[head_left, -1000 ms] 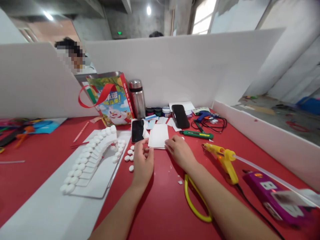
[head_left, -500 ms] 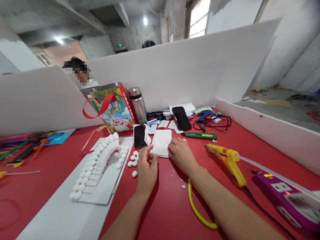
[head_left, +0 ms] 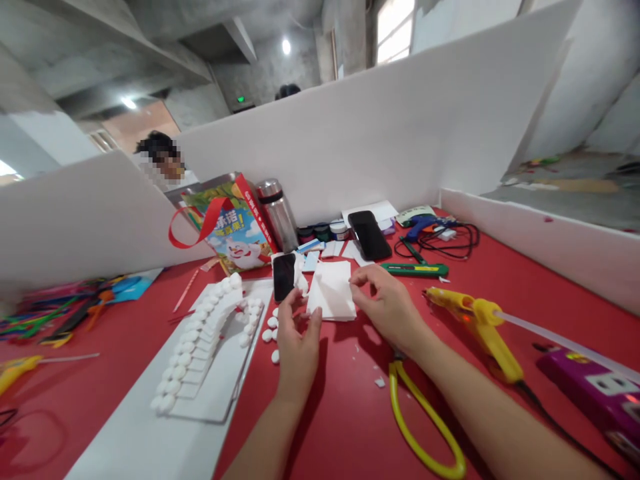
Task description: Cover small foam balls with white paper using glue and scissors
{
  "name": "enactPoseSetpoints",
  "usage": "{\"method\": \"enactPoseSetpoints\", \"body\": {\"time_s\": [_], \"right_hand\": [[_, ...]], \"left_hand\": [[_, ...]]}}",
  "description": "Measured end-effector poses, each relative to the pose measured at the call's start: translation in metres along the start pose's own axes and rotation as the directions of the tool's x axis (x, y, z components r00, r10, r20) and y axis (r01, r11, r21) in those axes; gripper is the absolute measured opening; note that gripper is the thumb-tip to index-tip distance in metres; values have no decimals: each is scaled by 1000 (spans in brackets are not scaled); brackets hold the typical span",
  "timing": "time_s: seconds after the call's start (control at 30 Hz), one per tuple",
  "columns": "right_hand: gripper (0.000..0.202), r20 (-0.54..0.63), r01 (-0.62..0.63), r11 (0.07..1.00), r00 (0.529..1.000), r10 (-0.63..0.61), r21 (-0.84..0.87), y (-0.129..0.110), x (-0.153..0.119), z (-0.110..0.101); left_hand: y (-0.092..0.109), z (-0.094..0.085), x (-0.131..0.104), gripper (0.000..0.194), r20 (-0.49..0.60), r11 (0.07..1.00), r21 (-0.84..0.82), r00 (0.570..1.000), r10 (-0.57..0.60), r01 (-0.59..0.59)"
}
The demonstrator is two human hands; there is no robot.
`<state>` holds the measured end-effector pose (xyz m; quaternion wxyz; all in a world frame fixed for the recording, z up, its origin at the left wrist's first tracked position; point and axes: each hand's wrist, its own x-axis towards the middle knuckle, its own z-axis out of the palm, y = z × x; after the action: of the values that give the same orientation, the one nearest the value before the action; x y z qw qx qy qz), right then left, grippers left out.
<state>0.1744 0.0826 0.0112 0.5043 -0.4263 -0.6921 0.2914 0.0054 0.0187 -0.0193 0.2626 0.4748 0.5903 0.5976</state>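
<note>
A stack of white paper pieces [head_left: 333, 290] lies on the red table between my hands. My left hand [head_left: 299, 340] is at its left edge, fingers loosely curled and apart, with nothing visible in them. On the right side, my right hand [head_left: 387, 303] pinches thumb and fingers together near the stack's edge; what they hold, if anything, is hidden. Several round white pieces [head_left: 269, 335] lie beside my left hand. Farther left, a white stepped model [head_left: 200, 363] edged with similar rounds stands on a white board [head_left: 125, 427].
A yellow glue gun [head_left: 480, 327] and a purple device [head_left: 590, 387] lie at right, near a yellow loop [head_left: 425, 440]. Behind are a green cutter [head_left: 415, 269], two phones [head_left: 370, 235], a steel flask [head_left: 278, 217] and a gift bag [head_left: 235, 233]. White partitions [head_left: 350, 147] surround the table.
My right hand has lifted off the stack's right edge and shifted right, its fingers now pinched. My left hand stays beside the stack. The whole view has shifted slightly.
</note>
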Motion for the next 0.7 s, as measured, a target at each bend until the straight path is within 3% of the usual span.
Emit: {"method": "enactPoseSetpoints", "body": {"time_s": [0.07, 0.17, 0.23, 0.3, 0.4, 0.47, 0.57, 0.7], "right_hand": [[8, 75, -174, 933, 985, 158, 315, -10, -1, -5], [20, 293, -406, 613, 914, 281, 678, -26, -4, -11], [23, 397, -483, 443, 875, 278, 755, -33, -6, -14], [23, 470, -545, 371, 838, 277, 752, -35, -7, -15], [27, 524, -610, 347, 792, 315, 712, -32, -9, -14], [30, 513, -616, 364, 786, 346, 699, -30, -9, -12], [35, 440, -590, 429, 802, 403, 684, -29, -8, -8], [39, 261, -496, 530, 850, 458, 688, -29, -4, -4]], "left_hand": [[1, 1, 1, 59, 3, 992, -121, 1000, -25, 25], [2, 2, 3, 69, 20, 931, -342, 992, -127, 127], [3, 2, 4, 69, 79, 854, -484, 981, -177, 193], [6, 2, 5, 61, 176, 774, -579, 966, -191, 258], [10, -1, 4, 40, 289, 703, -609, 928, -234, 367], [12, -2, 3, 33, 298, 686, -604, 913, -277, 405], [12, -5, 4, 35, 249, 679, -615, 916, -316, 401], [10, -6, 6, 35, 222, 666, -626, 912, -345, 405]]}}
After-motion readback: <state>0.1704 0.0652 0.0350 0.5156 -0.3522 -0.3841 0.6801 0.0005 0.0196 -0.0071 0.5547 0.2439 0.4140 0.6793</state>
